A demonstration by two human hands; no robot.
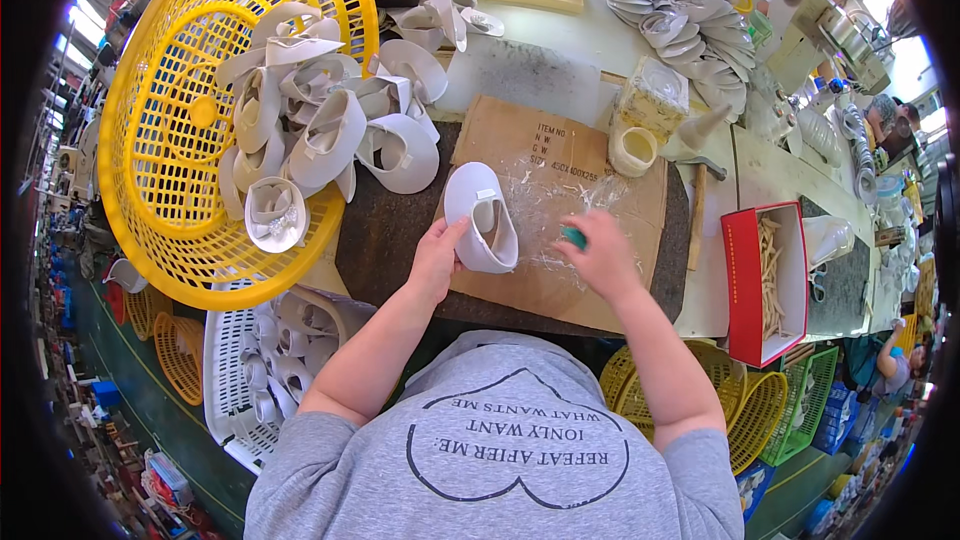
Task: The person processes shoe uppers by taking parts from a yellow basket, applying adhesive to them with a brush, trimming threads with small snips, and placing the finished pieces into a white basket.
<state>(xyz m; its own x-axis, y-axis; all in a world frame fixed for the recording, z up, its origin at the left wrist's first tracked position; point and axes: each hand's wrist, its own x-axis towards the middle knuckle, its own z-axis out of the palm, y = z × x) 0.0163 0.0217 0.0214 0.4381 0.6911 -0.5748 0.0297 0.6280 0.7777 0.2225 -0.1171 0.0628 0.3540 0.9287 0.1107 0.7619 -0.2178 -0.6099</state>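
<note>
My left hand [435,258] grips the edge of a white shoe upper [472,192], fingers partly hidden beneath it. The upper is tilted, its rounded end away from me and its opening toward the right. A little to the right, my right hand [606,258] is closed around a small green object [573,237] whose kind I cannot make out. That hand is over a cardboard sheet [545,302] marked with whitish smears and apart from the upper. The cardboard lies on a dark, worn board [390,230].
A yellow basket [135,195] with piled white shoe uppers [330,135] leans at left. Beyond my right hand are a small cup [633,152], a hammer [697,215] and a red box [738,285] of thin beige pieces. More uppers [690,25] stack at the back right.
</note>
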